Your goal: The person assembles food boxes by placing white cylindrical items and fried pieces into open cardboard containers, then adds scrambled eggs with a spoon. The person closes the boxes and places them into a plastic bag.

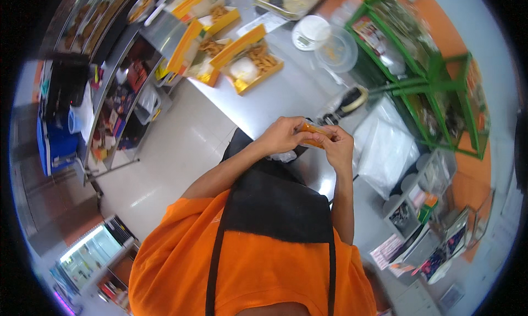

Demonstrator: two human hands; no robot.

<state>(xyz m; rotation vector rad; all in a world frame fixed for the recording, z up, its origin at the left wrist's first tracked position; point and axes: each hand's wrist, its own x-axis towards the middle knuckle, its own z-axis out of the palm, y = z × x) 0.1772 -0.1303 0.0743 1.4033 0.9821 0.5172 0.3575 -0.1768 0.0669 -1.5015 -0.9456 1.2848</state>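
Both my hands are closed on a small clear packet of orange sauce (312, 130), just past the front edge of my black apron. My left hand (281, 135) pinches its left end, and my right hand (337, 146) grips the right end with thumb and fingers. Beyond them a tape dispenser (346, 104) with a black handle lies on the steel counter (275, 104). Farther off to the left stand several yellow open meal boxes (250, 63); the nearest contains white rice, brown fried pieces and something yellow.
A white kitchen scale (311, 32) and a round clear tub (337, 49) sit at the back. Green racks (379, 41) line the right, with white plastic bags (385, 145) before them. A metal tray (289, 0) is at the far edge; shelving (118, 107) stands left across the floor.
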